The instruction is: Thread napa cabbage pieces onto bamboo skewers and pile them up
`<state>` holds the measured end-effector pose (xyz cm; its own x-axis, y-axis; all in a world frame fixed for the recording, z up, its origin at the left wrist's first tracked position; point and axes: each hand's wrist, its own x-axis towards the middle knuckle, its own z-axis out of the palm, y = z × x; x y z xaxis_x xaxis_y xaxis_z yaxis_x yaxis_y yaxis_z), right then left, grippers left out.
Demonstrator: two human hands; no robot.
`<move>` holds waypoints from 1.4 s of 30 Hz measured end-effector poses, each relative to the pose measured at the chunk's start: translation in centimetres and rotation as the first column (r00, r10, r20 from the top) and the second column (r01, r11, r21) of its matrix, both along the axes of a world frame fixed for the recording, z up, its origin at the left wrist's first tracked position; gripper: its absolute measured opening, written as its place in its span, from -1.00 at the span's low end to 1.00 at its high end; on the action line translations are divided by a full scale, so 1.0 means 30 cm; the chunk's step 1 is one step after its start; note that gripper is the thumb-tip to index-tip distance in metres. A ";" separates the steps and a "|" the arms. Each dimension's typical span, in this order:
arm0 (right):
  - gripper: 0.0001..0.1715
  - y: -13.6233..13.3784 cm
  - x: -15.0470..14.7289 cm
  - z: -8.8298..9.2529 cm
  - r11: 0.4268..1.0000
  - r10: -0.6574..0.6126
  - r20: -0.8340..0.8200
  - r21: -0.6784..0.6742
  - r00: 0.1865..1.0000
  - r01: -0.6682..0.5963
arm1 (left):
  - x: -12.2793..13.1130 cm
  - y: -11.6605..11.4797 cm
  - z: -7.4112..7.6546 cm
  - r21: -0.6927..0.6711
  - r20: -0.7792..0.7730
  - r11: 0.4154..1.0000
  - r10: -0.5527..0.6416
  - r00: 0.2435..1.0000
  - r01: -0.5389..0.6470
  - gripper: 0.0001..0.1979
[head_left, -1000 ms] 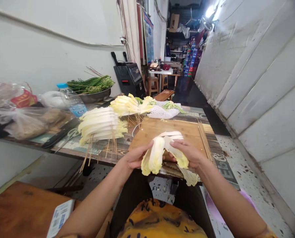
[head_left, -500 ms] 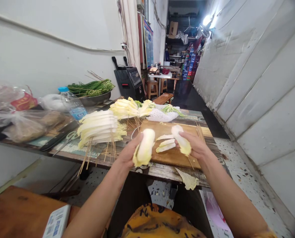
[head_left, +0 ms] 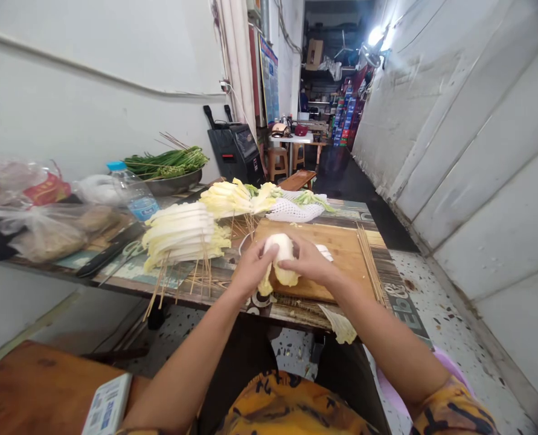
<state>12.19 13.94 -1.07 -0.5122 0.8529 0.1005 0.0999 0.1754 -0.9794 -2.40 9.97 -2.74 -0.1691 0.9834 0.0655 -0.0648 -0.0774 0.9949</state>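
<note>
Over the front left of the wooden cutting board (head_left: 341,248), my left hand (head_left: 253,269) and my right hand (head_left: 307,260) are together, both closed around pale cabbage leaves (head_left: 283,260) with white stems up and yellow edges down. More white leaf pieces (head_left: 325,252) lie on the board, partly hidden behind my right hand. Left of the board is a stack of skewered cabbage leaves (head_left: 180,232), with sticks poking out toward me. Loose bamboo skewers (head_left: 371,263) rest along the board's right side.
Yellow leaves (head_left: 226,198) and a white foam net (head_left: 296,208) lie behind the board. Farther left are a bowl of greens (head_left: 173,180), a water bottle (head_left: 137,193), a black-handled knife (head_left: 108,251), scissors (head_left: 130,251) and plastic bags (head_left: 46,229). One leaf (head_left: 341,325) hangs over the front edge.
My right hand has moved left with its leaf to meet my left hand, and the leaves are now together. More skewers along the board's right side show.
</note>
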 end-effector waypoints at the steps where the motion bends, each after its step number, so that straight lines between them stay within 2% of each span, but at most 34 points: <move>1: -0.29 0.021 -0.002 0.006 0.999 0.023 0.013 -0.033 1.000 -0.022 | -0.013 0.004 0.011 0.011 -0.066 0.999 -0.032 0.997 0.033 -0.52; 3: -0.55 0.068 -0.008 0.021 0.989 0.093 0.049 -0.119 0.994 -0.087 | -0.044 0.013 0.035 0.039 -0.197 0.996 -0.072 0.978 0.081 -0.55; 5: -0.71 0.115 -0.012 0.037 0.967 0.176 0.086 -0.203 0.981 -0.156 | -0.077 0.019 0.053 0.072 -0.251 0.994 -0.057 0.966 0.078 -0.61; 7: -0.73 0.154 -0.014 0.051 0.947 0.233 0.115 -0.254 0.966 -0.198 | -0.103 0.023 0.062 0.053 -0.175 0.997 -0.053 0.983 0.063 -0.65; 9: -0.71 0.185 -0.017 0.059 0.945 0.239 0.144 -0.264 0.960 -0.195 | -0.120 0.023 0.058 -0.043 0.016 0.995 -0.092 0.996 0.093 -0.66; 12: -0.66 0.223 -0.037 0.059 0.969 0.159 0.216 -0.222 0.963 -0.110 | -0.125 0.022 0.042 -0.151 0.239 0.973 -0.133 0.962 0.172 -0.62; 15: -0.64 0.254 -0.074 0.048 0.991 0.025 0.325 -0.132 0.945 0.019 | -0.118 0.026 0.027 -0.150 0.332 0.970 -0.132 0.934 0.191 -0.57; 18: -0.63 0.265 -0.079 0.041 0.992 -0.116 0.454 0.010 0.883 0.126 | -0.109 0.035 0.016 -0.152 0.473 0.976 -0.065 0.879 0.154 -0.60; 21: -0.62 0.225 0.010 0.036 0.968 -0.247 0.578 0.190 0.778 0.167 | -0.099 0.023 0.003 -0.128 0.517 0.987 -0.018 0.856 0.099 -0.68; 24: -0.67 0.123 0.166 0.008 0.934 -0.346 0.686 0.317 0.640 0.165 | -0.069 -0.020 -0.016 -0.103 0.548 0.987 -0.046 0.835 0.122 -0.67; 27: -0.72 0.015 0.284 -0.046 0.913 -0.404 0.768 0.373 0.497 0.165 | -0.008 -0.066 -0.039 -0.141 0.580 0.960 -0.119 0.806 0.243 -0.68; 29: -0.72 -0.020 0.306 -0.082 0.900 -0.433 0.788 0.406 0.438 0.158 | 0.037 -0.079 -0.052 -0.179 0.554 0.914 -0.212 0.805 0.364 -0.67; 31: -0.71 -0.015 0.296 -0.103 0.881 -0.469 0.785 0.444 0.405 0.161 | 0.069 -0.070 -0.060 -0.188 0.501 0.893 -0.271 0.822 0.409 -0.68; 34: -0.70 0.021 0.275 -0.097 0.837 -0.543 0.742 0.518 0.394 0.177 | 0.073 -0.029 -0.063 -0.163 0.451 0.919 -0.253 0.856 0.358 -0.71; 37: -0.75 0.015 0.289 -0.058 0.750 -0.649 0.640 0.628 0.411 0.207 | 0.042 0.005 -0.064 -0.139 0.473 0.941 -0.209 0.856 0.307 -0.69; 39: -0.74 -0.033 0.318 -0.027 0.665 -0.725 0.540 0.711 0.427 0.230 | 0.028 0.010 -0.067 -0.118 0.495 0.951 -0.193 0.847 0.285 -0.68; 42: -0.68 -0.152 0.376 0.019 0.542 -0.799 0.398 0.801 0.450 0.253 | 0.037 -0.009 -0.069 -0.104 0.517 0.952 -0.197 0.833 0.289 -0.69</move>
